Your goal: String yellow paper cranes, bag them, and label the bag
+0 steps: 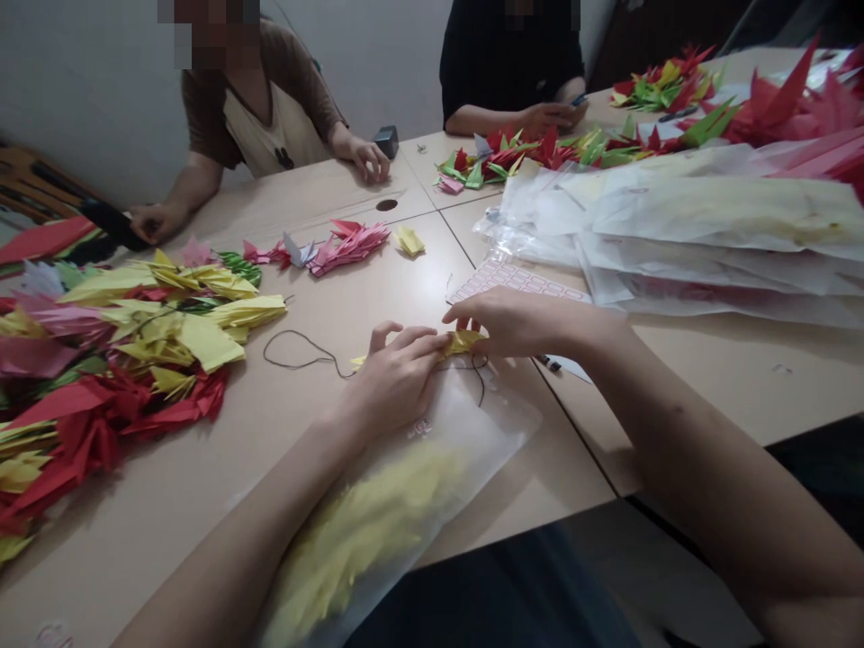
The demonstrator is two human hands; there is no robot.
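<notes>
My left hand (398, 373) rests over a small bundle of yellow folded paper (463, 342), its fingers closed on the near end. At the other end, my right hand (506, 322) curls its fingers around the same paper. A thin black cord (297, 335) loops out on the table to the left of my left hand, and another bit of dark cord hangs below the paper. Under my hands lies a frosted plastic bag (496, 432) with yellow folded paper showing through it.
Strings of coloured folded paper (121, 342) pile up at the left. Stacked frosted bags (708, 234) and a sheet of red-bordered labels (519, 281) lie at the right. Two people sit across the table (270, 504); one holds a dark phone-like object (112, 223).
</notes>
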